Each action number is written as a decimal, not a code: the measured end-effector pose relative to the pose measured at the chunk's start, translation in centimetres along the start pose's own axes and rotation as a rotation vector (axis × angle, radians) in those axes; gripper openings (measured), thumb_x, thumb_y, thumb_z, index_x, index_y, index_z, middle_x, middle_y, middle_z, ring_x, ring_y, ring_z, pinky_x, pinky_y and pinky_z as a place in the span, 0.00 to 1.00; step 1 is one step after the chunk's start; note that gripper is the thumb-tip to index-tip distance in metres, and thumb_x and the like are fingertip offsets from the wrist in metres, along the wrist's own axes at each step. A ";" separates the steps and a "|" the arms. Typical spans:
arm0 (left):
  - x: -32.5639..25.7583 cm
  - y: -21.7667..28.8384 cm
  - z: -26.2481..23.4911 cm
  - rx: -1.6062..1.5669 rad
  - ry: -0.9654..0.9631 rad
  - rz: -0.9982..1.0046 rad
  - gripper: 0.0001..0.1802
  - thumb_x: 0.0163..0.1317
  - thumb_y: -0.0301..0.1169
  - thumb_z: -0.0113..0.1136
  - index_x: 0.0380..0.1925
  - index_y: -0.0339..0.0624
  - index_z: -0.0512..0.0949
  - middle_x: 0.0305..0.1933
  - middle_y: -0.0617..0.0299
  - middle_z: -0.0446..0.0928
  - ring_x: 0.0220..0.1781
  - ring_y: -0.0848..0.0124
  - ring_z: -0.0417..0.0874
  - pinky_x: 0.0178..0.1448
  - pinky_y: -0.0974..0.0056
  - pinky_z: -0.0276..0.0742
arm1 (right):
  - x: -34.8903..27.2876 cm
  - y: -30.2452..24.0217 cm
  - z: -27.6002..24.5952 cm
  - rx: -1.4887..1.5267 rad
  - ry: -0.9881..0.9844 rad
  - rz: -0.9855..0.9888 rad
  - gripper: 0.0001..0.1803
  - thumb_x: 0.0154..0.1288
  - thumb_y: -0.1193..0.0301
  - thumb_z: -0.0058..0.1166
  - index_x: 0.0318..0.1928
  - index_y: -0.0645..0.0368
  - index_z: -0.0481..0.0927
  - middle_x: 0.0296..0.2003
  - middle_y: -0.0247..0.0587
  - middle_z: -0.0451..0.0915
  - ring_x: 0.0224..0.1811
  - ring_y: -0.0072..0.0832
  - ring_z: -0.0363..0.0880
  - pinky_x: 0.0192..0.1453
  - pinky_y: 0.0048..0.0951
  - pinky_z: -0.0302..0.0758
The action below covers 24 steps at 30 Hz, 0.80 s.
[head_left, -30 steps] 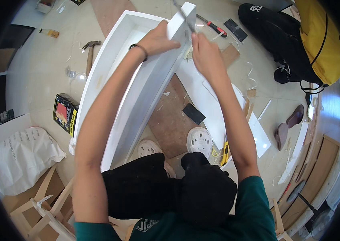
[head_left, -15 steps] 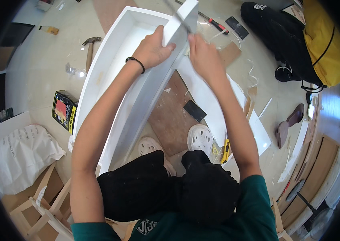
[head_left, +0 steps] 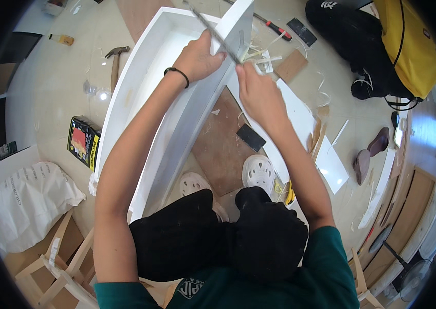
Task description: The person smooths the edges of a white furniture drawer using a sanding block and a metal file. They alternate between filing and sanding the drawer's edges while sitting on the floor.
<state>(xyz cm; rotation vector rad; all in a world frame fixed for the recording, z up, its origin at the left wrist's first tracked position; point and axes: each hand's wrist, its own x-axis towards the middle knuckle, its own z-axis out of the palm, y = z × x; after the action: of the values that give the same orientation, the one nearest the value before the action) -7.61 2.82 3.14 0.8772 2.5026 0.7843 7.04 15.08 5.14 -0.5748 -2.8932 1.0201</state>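
A white boat-shaped wooden frame (head_left: 105, 135) with raised sides stands tilted before me, its far end highest. My left hand (head_left: 197, 61) is closed over the top edge of its upright white end panel (head_left: 237, 23), thumb on the near side. In my right hand (head_left: 260, 95) is one end of a long thin grey file (head_left: 211, 32), closed in the fingers. The file slants up and left across the panel's edge, passing close by my left fingers. Whether it touches the edge, I cannot tell. Its gripped end is hidden in my right hand.
On the floor lie a hammer (head_left: 115, 67), a black-and-yellow box (head_left: 83, 141), a red-handled tool (head_left: 278, 30), two black blocks (head_left: 251, 137) and white offcuts (head_left: 331, 167). A yellow cutter (head_left: 290, 194) is near my right shoe (head_left: 258, 172). Someone in black trousers (head_left: 339, 38) is at the right.
My right hand has come down and toward me, drawing the file back across the panel's edge. My left hand keeps its hold on the panel.
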 end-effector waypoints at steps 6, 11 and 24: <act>0.4 2.1 -0.2 -0.031 -0.112 -0.072 0.35 0.62 0.44 0.64 0.60 0.28 0.66 0.47 0.33 0.81 0.48 0.45 0.85 0.57 0.52 0.78 | 4.7 2.9 -1.1 0.025 0.115 0.010 0.25 0.81 0.55 0.34 0.46 0.65 0.76 0.30 0.66 0.83 0.39 0.65 0.83 0.46 0.61 0.78; 0.3 0.9 0.5 0.027 0.006 0.011 0.34 0.63 0.46 0.63 0.57 0.28 0.67 0.44 0.33 0.82 0.45 0.45 0.85 0.53 0.51 0.79 | 0.1 1.8 -0.3 -0.017 0.025 -0.015 0.24 0.81 0.55 0.35 0.45 0.63 0.77 0.29 0.67 0.82 0.38 0.65 0.83 0.44 0.58 0.79; 0.4 1.8 0.0 -0.063 -0.075 -0.050 0.27 0.62 0.42 0.62 0.51 0.31 0.68 0.42 0.34 0.82 0.46 0.44 0.85 0.54 0.50 0.79 | 6.1 3.3 -1.5 0.055 0.127 0.022 0.25 0.80 0.55 0.35 0.44 0.63 0.77 0.31 0.66 0.83 0.40 0.64 0.83 0.47 0.58 0.79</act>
<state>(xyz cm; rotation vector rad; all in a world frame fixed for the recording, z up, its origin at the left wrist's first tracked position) -7.09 4.19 4.19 0.8040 2.4118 0.7942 2.67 20.43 3.67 -0.6454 -2.7458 1.0225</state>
